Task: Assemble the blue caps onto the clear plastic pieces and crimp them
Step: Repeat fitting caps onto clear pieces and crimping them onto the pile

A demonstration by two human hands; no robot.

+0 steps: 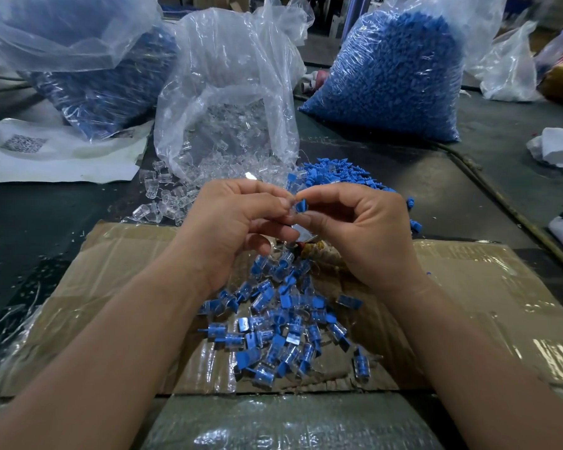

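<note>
Dark table [30, 248] bears cardboard [127, 254], bags [394, 79] — blue caps [332, 175].

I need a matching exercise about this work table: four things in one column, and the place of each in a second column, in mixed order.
Things:
1. open bag of clear pieces
2. full bag of blue caps
3. heap of assembled pieces
4. sheet with QR code

Places:
A. on the cardboard, nearest the camera
B. left, flat on the table
C. back right
D. back centre

Pairs: 1-D, 2-C, 3-A, 4-B
</note>
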